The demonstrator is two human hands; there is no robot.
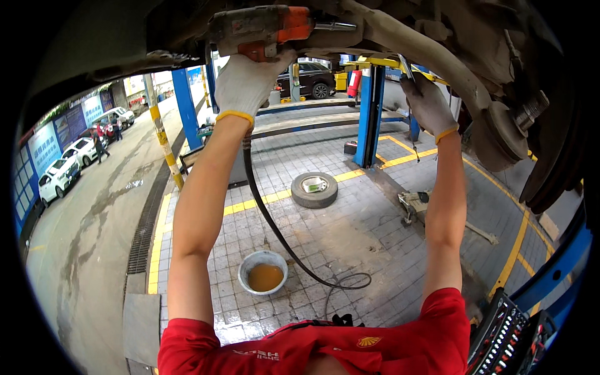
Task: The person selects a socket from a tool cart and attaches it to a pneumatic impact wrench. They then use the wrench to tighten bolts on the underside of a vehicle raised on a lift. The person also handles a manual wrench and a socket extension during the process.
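Observation:
My left hand (pixel 247 84), in a white work glove with a yellow cuff, is wrapped round the grip of an orange and grey impact wrench (pixel 259 28). Its socket end points right, close beneath the raised car's underside (pixel 394 31). A black air hose (pixel 259 200) hangs from below the grip and loops on the floor. My right hand (pixel 428 103), gloved alike, is raised beside a curved suspension arm (pixel 431 62) and closed on a slim silver hand tool (pixel 407 67). The tool's far end is hidden among the parts. A dirty brake disc (pixel 500 137) hangs at the right.
A grey basin (pixel 262 272) of brown liquid and a tyre (pixel 314 190) sit on the tiled floor. A floor jack (pixel 415 203) lies right of them. Blue lift posts (pixel 370 115) stand ahead. At lower right is an open socket set (pixel 500 337).

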